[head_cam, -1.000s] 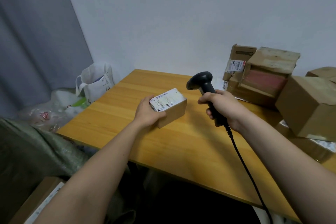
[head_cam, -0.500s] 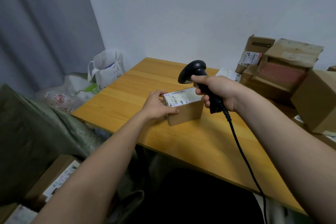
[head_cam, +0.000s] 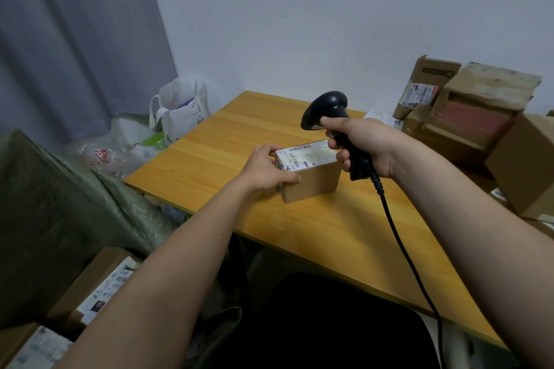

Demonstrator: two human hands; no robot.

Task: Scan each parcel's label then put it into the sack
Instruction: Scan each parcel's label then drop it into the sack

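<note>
Both my hands are gripping: left hand holding the parcel on the table, right hand clutching the scanner above its label.

A parcel sits on a table, its label facing up. The left hand grips the parcel's left end. The right hand holds a scanner just above the parcel's right end. More boxes are stacked on the table's right side, against the wall. Left of the table lies a sack, with a tote bag behind it.
</note>
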